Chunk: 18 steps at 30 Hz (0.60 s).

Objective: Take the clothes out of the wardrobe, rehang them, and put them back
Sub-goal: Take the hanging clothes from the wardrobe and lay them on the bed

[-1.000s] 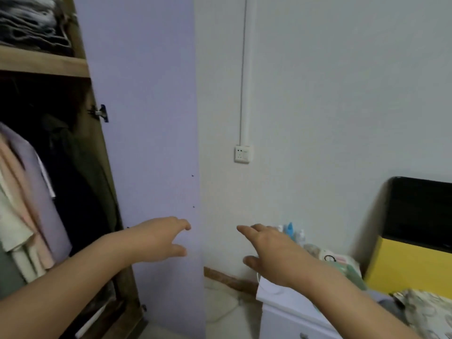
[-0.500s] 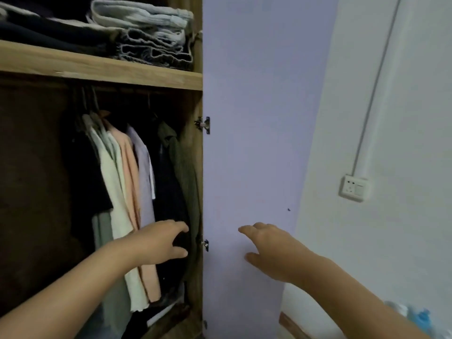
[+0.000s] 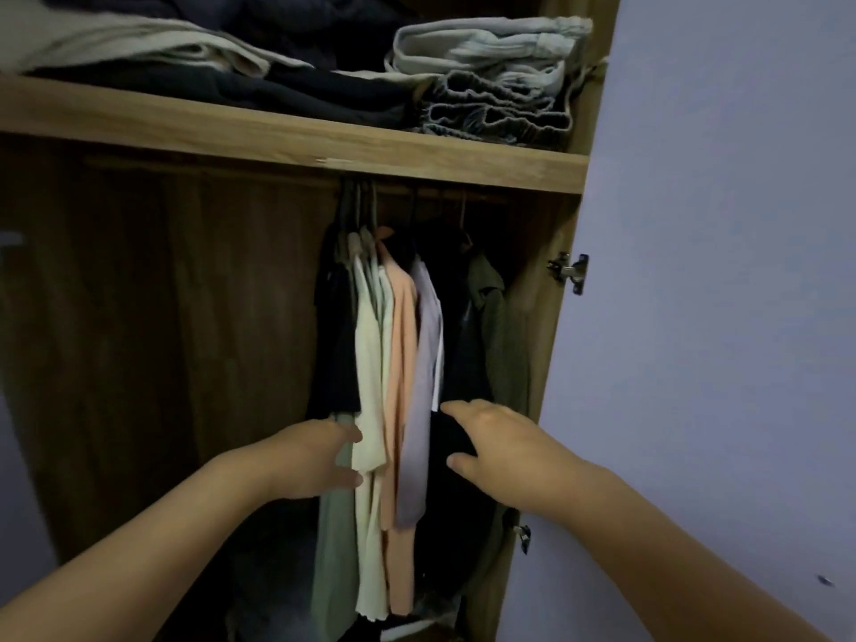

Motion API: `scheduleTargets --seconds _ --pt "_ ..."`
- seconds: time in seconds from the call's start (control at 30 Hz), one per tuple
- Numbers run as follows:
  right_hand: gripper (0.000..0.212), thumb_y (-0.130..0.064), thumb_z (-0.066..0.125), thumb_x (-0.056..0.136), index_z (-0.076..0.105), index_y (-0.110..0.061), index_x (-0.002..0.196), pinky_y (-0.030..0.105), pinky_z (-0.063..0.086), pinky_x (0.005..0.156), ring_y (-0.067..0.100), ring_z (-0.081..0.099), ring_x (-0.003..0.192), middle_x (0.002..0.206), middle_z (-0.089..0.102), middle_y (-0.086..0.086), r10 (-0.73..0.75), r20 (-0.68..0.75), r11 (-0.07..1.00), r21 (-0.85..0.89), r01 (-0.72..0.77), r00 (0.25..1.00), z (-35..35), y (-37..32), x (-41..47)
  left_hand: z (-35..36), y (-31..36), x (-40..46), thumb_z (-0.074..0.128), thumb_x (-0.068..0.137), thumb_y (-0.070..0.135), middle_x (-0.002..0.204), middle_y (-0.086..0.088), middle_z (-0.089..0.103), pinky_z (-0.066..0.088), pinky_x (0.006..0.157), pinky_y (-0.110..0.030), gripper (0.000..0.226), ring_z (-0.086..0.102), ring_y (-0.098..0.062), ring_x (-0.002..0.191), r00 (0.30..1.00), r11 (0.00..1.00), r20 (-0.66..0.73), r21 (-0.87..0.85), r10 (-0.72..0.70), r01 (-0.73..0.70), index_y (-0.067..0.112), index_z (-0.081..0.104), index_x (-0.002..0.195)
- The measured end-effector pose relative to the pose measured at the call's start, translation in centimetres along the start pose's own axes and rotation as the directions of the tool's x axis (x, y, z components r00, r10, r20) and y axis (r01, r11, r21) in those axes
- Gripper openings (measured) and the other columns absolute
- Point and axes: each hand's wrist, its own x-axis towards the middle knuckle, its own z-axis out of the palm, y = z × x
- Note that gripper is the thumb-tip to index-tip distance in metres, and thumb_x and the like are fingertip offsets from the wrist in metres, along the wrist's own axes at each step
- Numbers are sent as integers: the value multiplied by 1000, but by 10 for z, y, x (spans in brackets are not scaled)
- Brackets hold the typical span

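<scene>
An open wooden wardrobe point(image 3: 139, 317) holds several garments on hangers under a rail point(image 3: 417, 190): a black one point(image 3: 336, 345), a cream one point(image 3: 368, 354), a peach one point(image 3: 402, 354), a lilac one point(image 3: 424, 386), a dark one and an olive jacket point(image 3: 502, 345) at the right. My left hand point(image 3: 310, 461) reaches in with spread fingers, its fingertips at the cream garment's lower sleeve. My right hand point(image 3: 500, 449) is open too, fingers and thumb spread in front of the dark garment point(image 3: 458, 456). Neither hand grips anything.
A wooden shelf point(image 3: 324, 145) above the rail carries folded clothes point(image 3: 486, 76). The lilac wardrobe door point(image 3: 718, 317) stands open at the right, with hinges point(image 3: 567, 271) on the side panel. The left half of the hanging space has no clothes.
The view swung left from the wall and door to face the wardrobe interior. Both hands moved forward to the hanging clothes, still open.
</scene>
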Motion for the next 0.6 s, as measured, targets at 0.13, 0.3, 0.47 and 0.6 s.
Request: scheduleTargets --seconds 0.13,0.3,0.47,0.6 --pt "57 -25 48 96 23 -17 147 33 34 107 23 37 130 144 37 7 -58 -71 997 47 62 996 -7 -20 55 -24 -31 26 56 90 39 137 3 45 40 100 -21 58 46 -10 120 999 1000 -39 -10 -17 17 24 33 141" --pt "67 -25 49 96 11 -23 150 25 22 111 15 25 140 154 23 -1 -51 -168 979 185 82 985 -11 -41 139 -64 -81 71 54 91 40 142 2 41 37 95 -16 59 44 -11 124 996 999 -88 -40 -23 19 23 31 143" --pt "66 -16 48 96 11 -20 151 16 23 104 14 27 140 155 23 1 21 -214 931 361 59 977 -9 -54 221 -96 -128 108 55 91 37 139 0 45 36 93 -14 55 46 -11 123 985 993 -171 -115 0 -20 22 35 140" --pt "66 -5 43 95 11 -20 151 26 26 114 16 28 140 154 25 2 78 -292 894 443 62 953 -4 -68 273 -107 -164 124 54 92 36 137 2 47 37 93 -13 52 47 -9 122 982 990 -187 -137 3 -29 22 37 139"
